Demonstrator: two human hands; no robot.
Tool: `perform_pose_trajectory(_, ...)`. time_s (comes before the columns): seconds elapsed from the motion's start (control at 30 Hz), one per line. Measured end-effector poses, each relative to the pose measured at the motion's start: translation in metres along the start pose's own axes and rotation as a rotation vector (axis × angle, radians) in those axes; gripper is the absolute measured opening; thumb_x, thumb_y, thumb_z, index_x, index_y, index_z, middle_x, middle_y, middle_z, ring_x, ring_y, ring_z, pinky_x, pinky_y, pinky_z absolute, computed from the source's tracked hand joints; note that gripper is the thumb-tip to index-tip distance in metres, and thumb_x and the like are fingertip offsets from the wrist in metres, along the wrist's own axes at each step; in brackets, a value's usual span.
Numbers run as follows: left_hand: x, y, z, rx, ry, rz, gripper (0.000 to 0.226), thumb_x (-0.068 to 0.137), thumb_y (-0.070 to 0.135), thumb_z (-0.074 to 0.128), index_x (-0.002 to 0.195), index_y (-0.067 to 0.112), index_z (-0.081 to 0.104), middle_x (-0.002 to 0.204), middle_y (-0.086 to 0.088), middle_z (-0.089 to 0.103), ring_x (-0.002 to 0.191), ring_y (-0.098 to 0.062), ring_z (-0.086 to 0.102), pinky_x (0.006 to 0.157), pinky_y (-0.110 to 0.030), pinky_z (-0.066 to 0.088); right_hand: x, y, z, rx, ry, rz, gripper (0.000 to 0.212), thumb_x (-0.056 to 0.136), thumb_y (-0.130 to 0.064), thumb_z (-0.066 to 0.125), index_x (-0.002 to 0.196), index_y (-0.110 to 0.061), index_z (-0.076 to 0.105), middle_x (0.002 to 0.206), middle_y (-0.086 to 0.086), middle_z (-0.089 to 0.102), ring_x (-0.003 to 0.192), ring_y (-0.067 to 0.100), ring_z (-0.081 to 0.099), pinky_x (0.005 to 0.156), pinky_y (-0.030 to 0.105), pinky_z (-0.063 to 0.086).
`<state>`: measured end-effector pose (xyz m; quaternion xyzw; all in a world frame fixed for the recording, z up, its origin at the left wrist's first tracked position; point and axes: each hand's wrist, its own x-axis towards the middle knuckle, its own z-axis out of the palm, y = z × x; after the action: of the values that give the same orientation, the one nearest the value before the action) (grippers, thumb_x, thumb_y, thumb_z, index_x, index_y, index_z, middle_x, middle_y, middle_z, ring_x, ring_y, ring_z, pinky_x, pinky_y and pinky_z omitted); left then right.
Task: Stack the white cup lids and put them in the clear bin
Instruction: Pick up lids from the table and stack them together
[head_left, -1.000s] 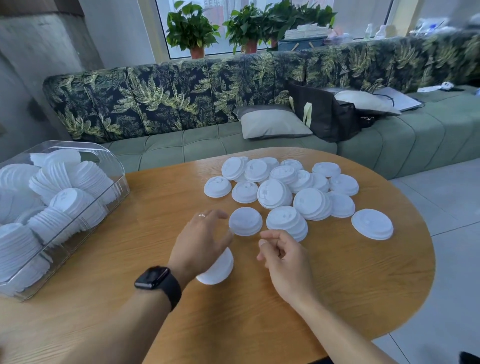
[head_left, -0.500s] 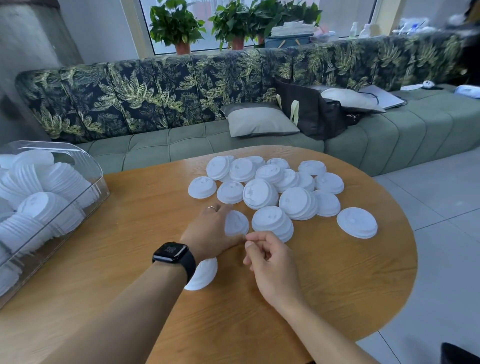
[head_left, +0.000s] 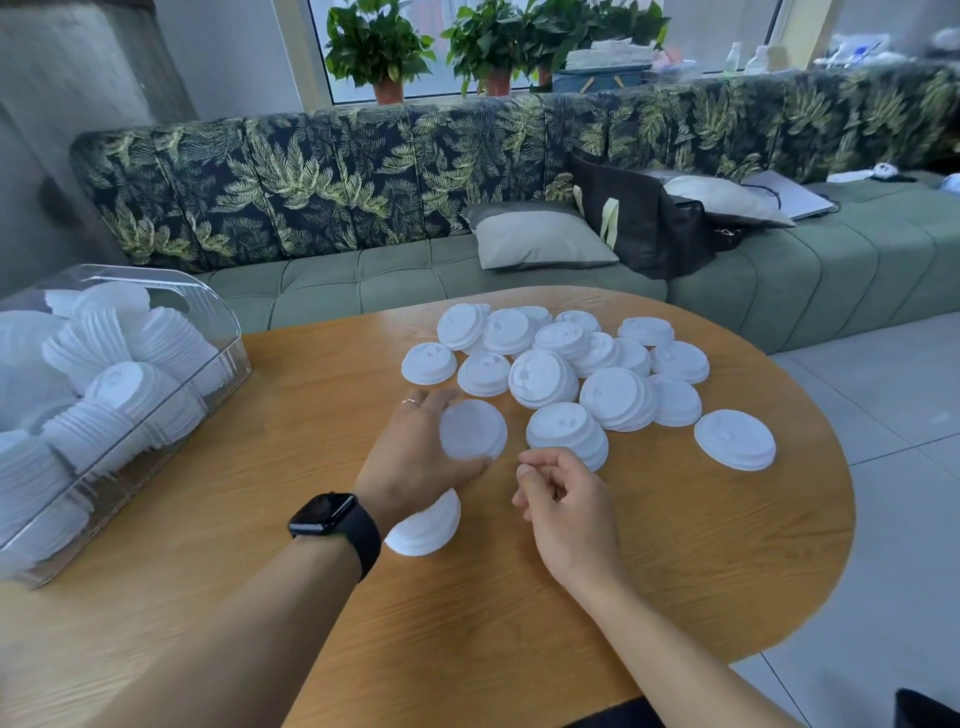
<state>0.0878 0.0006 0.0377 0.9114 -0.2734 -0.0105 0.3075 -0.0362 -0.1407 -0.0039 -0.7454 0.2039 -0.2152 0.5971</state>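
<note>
Several white cup lids (head_left: 561, 364) lie scattered on the far half of the round wooden table (head_left: 675, 561). My left hand (head_left: 415, 457) grips one lid (head_left: 474, 429), tilted up off the wood, its blurred face turned toward me. Below that wrist a short stack of lids (head_left: 428, 527) rests on the table. My right hand (head_left: 561, 499) hovers just right of the held lid, fingers loosely curled with nothing in them. At the table's left edge stands the clear bin (head_left: 228, 332), filled with several stacks of lids.
One lid (head_left: 734, 439) lies apart at the right of the pile. A green sofa (head_left: 395, 280) with a grey cushion (head_left: 540, 239) and a black bag (head_left: 639, 218) runs behind the table. Tiled floor (head_left: 904, 467) lies to the right.
My left hand reached forward over the near single lid, closed on it and lifted it tilted off the table. My right hand stayed close beside it.
</note>
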Motion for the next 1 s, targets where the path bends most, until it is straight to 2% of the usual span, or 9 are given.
perform_pose_trajectory(0.07, -0.013, -0.006, -0.009, -0.069, 0.055, -0.009, 0.082, 0.069, 0.053, 0.083, 0.139, 0.026, 0.051, 0.131, 0.011, 0.045, 0.121, -0.011, 0.046, 0.094, -0.027, 0.045, -0.001, -0.001, 0.0, -0.007, 0.0, -0.001, 0.006, 0.097, -0.021, 0.065, 0.098, -0.026, 0.068, 0.072, -0.003, 0.073, 0.066, 0.006, 0.069, 0.075, 0.035, 0.059)
perform_pose_trajectory(0.17, -0.038, -0.015, -0.022, -0.111, 0.155, -0.042, 0.075, 0.07, 0.059, 0.082, 0.133, 0.029, 0.053, 0.124, 0.017, 0.051, 0.117, -0.007, 0.045, 0.082, -0.019, 0.041, -0.002, -0.002, 0.001, -0.022, -0.003, 0.001, 0.006, 0.098, -0.022, 0.065, 0.098, -0.028, 0.068, 0.073, -0.006, 0.073, 0.069, 0.008, 0.069, 0.076, 0.039, 0.06)
perform_pose_trajectory(0.23, -0.056, -0.023, -0.028, -0.101, 0.198, -0.066, 0.077, 0.072, 0.067, 0.077, 0.135, 0.032, 0.052, 0.123, 0.018, 0.054, 0.115, -0.006, 0.046, 0.083, -0.02, 0.042, -0.002, -0.003, 0.002, -0.037, -0.004, -0.001, 0.006, 0.098, -0.023, 0.065, 0.099, -0.028, 0.068, 0.073, -0.009, 0.073, 0.068, 0.009, 0.068, 0.076, 0.039, 0.06)
perform_pose_trajectory(0.33, -0.081, -0.036, -0.029, 0.004, 0.179, -0.069, 0.076, 0.076, 0.08, 0.061, 0.139, 0.038, 0.051, 0.124, 0.018, 0.053, 0.117, -0.005, 0.045, 0.088, -0.027, 0.047, -0.004, -0.003, 0.004, -0.044, 0.0, -0.003, 0.007, 0.098, -0.022, 0.064, 0.098, -0.028, 0.068, 0.071, -0.005, 0.073, 0.067, 0.007, 0.068, 0.073, 0.036, 0.059)
perform_pose_trajectory(0.43, -0.094, -0.042, -0.021, 0.136, 0.133, -0.029, 0.074, 0.079, 0.083, 0.05, 0.143, 0.045, 0.046, 0.124, 0.018, 0.051, 0.115, -0.003, 0.043, 0.09, -0.026, 0.046, -0.004, -0.003, 0.004, -0.056, 0.002, -0.008, 0.008, 0.097, -0.021, 0.064, 0.097, -0.028, 0.068, 0.069, -0.005, 0.072, 0.063, 0.005, 0.065, 0.07, 0.031, 0.055)
perform_pose_trajectory(0.8, -0.085, -0.032, -0.01, 0.231, 0.114, 0.0, 0.075, 0.083, 0.082, 0.045, 0.148, 0.045, 0.039, 0.129, 0.011, 0.047, 0.119, -0.01, 0.042, 0.098, -0.03, 0.044, -0.004, -0.002, 0.004, -0.067, -0.009, -0.015, 0.008, 0.098, -0.02, 0.063, 0.096, -0.026, 0.068, 0.069, -0.007, 0.072, 0.063, 0.004, 0.066, 0.067, 0.027, 0.054)
perform_pose_trajectory(1.0, -0.089, -0.031, -0.005, 0.222, 0.101, -0.018, 0.08, 0.079, 0.084, 0.048, 0.147, 0.043, 0.037, 0.135, 0.012, 0.045, 0.124, -0.011, 0.047, 0.101, -0.029, 0.041, -0.004, -0.004, 0.004, -0.07, -0.015, -0.023, 0.008, 0.098, -0.019, 0.063, 0.096, -0.025, 0.069, 0.068, -0.006, 0.072, 0.063, 0.001, 0.066, 0.063, 0.018, 0.048)
